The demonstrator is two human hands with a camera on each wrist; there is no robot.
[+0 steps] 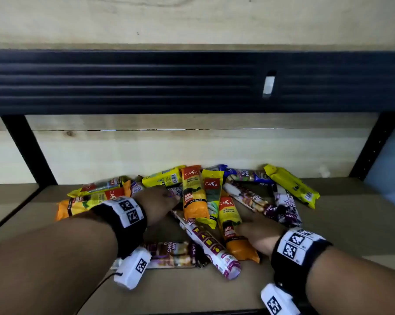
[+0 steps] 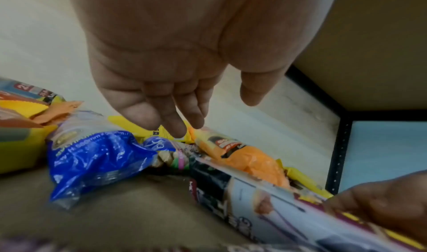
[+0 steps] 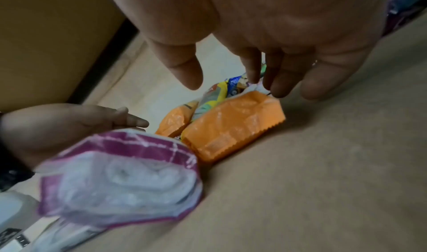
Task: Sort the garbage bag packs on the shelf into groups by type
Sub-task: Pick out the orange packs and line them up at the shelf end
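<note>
Several garbage bag packs lie jumbled in a pile on the wooden shelf (image 1: 328,223): yellow-and-orange packs (image 1: 195,196), purple-and-white packs (image 1: 211,246), a blue pack (image 1: 244,175) at the back. My left hand (image 1: 160,201) reaches over the pile's left-middle with straight fingers (image 2: 175,126), holding nothing, above a blue pack (image 2: 97,157) and an orange pack (image 2: 249,157). My right hand (image 1: 255,233) hovers with spread fingers (image 3: 279,84) just over the orange end of a yellow-and-orange pack (image 3: 233,126), beside a purple-and-white roll (image 3: 124,179). Neither hand grips anything.
A black ribbed beam (image 1: 146,83) of the upper shelf hangs above. Black uprights (image 1: 26,148) stand at both back corners, with a pale wooden back wall (image 1: 192,148). Bare shelf board lies at the far left and right of the pile.
</note>
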